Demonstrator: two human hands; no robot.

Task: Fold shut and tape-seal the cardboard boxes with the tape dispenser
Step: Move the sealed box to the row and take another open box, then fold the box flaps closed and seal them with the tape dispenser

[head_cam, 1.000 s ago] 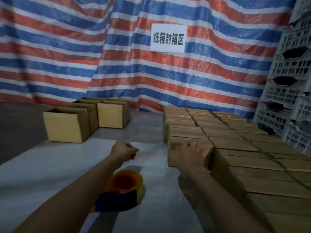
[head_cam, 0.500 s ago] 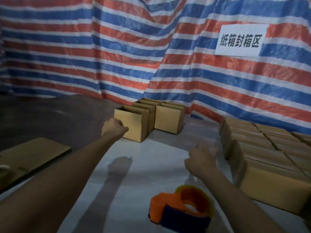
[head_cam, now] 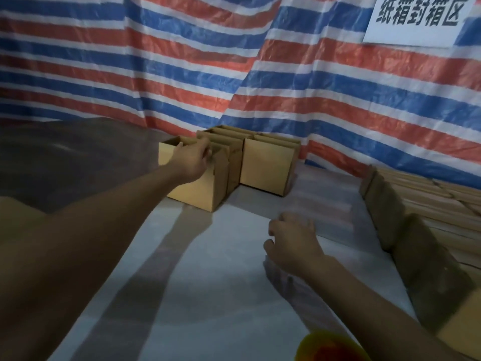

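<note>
At least three open cardboard boxes stand at the centre of the frame: a front box (head_cam: pixel 192 190), a rear box (head_cam: pixel 226 139) and a right-hand box (head_cam: pixel 265 165). The closed boxes (head_cam: pixel 416 256) in rows along the right edge are too blurred to count. One tape dispenser (head_cam: pixel 330 347) sits cut off at the bottom edge. One sign (head_cam: pixel 416 19) hangs at the upper right. Two grips show: the left grip (head_cam: pixel 192 160) and the right grip (head_cam: pixel 291 241).

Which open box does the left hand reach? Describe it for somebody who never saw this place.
Look at the striped tarp behind the table; a few open boxes stand before it. The wanted box is the front-left one, the only one the left hand touches.
</note>
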